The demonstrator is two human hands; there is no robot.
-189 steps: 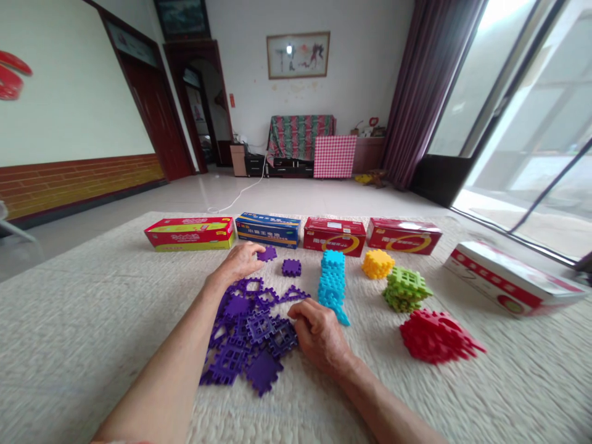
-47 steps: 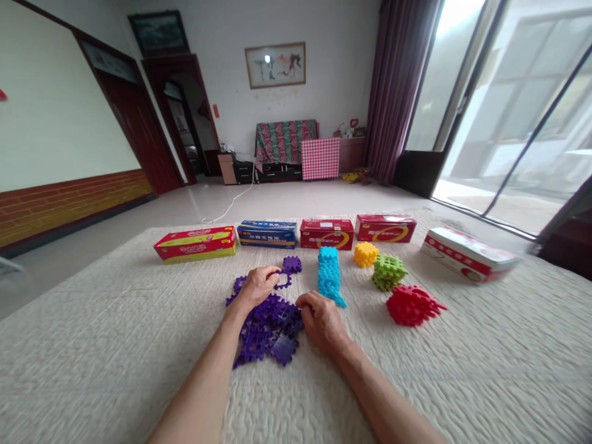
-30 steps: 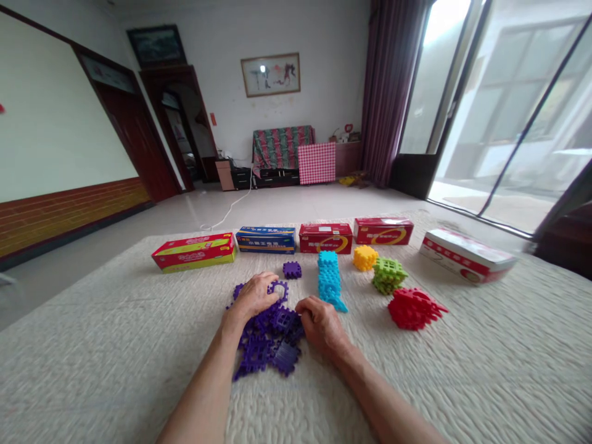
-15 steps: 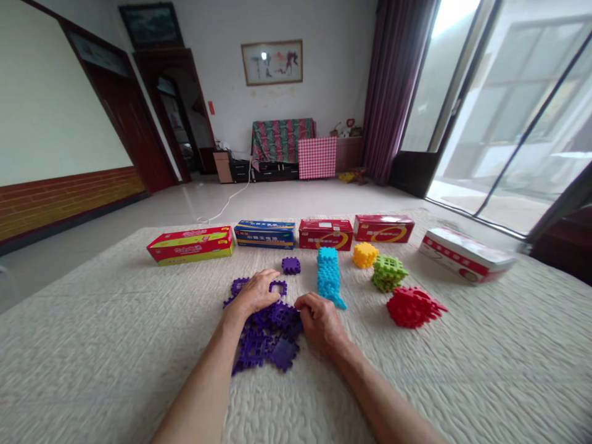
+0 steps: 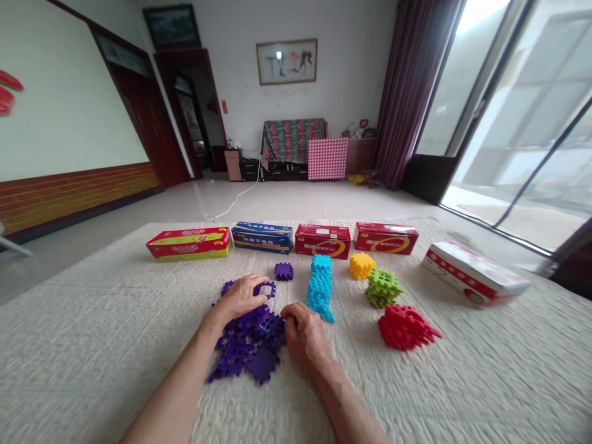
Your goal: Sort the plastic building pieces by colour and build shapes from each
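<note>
Purple interlocking plastic pieces (image 5: 235,354) lie in a loose pile on the pale textured cloth. Over the pile's upper part rests my left hand (image 5: 243,295), palm down, its fingers apart beside a purple frame piece (image 5: 267,288). At the pile's right edge my right hand (image 5: 303,330) is closed; what its fingertips hold, if anything, is hidden. A small purple stack (image 5: 283,271) stands beyond the hands. Right of it is a blue stack (image 5: 320,287), then a yellow stack (image 5: 361,265), a green stack (image 5: 383,288) and a red stack (image 5: 407,328).
Along the far side stand a red-and-yellow box (image 5: 189,244), a blue box (image 5: 262,238), a red box (image 5: 322,241) and another red box (image 5: 386,238). A white-and-red box (image 5: 474,274) sits at the right. A white cable (image 5: 240,194) runs over the floor behind.
The view has turned slightly, shifting the pile and both hands left in the picture. Both hands otherwise keep nearly the same pose at the purple pile.
</note>
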